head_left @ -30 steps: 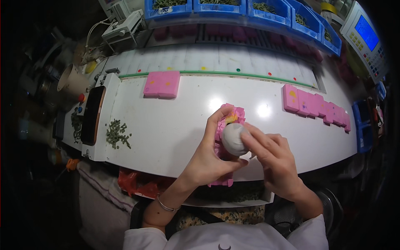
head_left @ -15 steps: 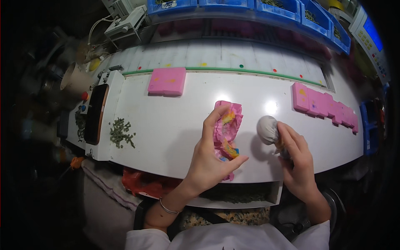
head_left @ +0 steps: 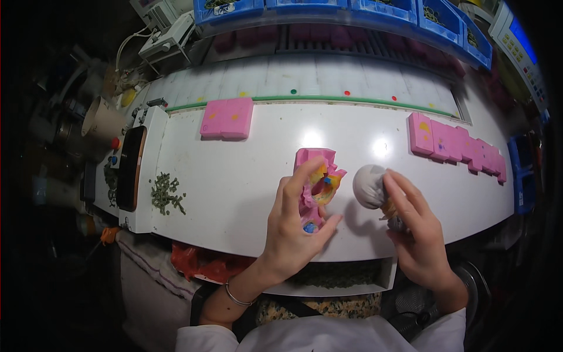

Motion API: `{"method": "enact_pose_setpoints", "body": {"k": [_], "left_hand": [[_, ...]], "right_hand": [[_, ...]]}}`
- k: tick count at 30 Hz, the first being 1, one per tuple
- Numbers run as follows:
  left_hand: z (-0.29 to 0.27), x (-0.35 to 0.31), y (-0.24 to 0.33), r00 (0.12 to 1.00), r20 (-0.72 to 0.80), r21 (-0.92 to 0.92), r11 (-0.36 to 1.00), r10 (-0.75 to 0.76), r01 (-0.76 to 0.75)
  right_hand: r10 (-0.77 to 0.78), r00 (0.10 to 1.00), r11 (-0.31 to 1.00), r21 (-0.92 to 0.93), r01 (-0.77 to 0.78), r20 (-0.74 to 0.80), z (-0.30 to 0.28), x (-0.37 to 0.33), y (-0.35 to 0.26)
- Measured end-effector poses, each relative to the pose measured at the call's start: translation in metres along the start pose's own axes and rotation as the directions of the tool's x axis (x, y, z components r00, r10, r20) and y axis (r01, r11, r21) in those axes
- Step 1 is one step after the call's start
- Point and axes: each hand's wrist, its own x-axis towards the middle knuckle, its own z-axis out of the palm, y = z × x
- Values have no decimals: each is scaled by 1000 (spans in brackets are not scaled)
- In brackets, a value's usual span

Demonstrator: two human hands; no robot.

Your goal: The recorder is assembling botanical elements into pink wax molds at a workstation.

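My left hand (head_left: 293,220) is closed around a pink rubbery mould (head_left: 308,196), fingers on its far side and thumb toward the near end. The mould is bent open, showing yellow and blue stains in its ruffled hollow. Beside it, my right hand (head_left: 419,226) grips a powder bag (head_left: 369,186), a round, pale grey cloth ball gathered at a tied neck. The ball points toward the mould, with a gap between them. Part of the bag's tail is hidden by my fingers.
Pink blocks (head_left: 227,118) lie at the far left of the white table (head_left: 264,170), and a row of pink blocks (head_left: 448,142) at right. Small green pieces (head_left: 167,192) lie near a phone (head_left: 131,169). Behind runs a pale slatted belt (head_left: 264,76) below blue bins (head_left: 387,14).
The mould has been bent wider in my left hand, so its stained hollow shows more. My right hand has brought the powder bag slightly left. Coloured dots on the belt have shifted left.
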Motion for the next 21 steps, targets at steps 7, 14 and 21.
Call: {"method": "enact_pose_setpoints", "body": {"k": [7, 14, 21], "left_hand": [[8, 1, -1, 976, -60, 131, 971, 210, -201], [5, -4, 0, 987, -50, 13, 988, 155, -155], [11, -4, 2, 965, -27, -137, 955, 262, -263]], "right_hand": [[-166, 961, 981, -134, 139, -220, 9, 5, -7], [-37, 995, 950, -311, 8, -88, 19, -1, 16], [-370, 878, 911, -301, 280, -304, 35, 19, -3]]}}
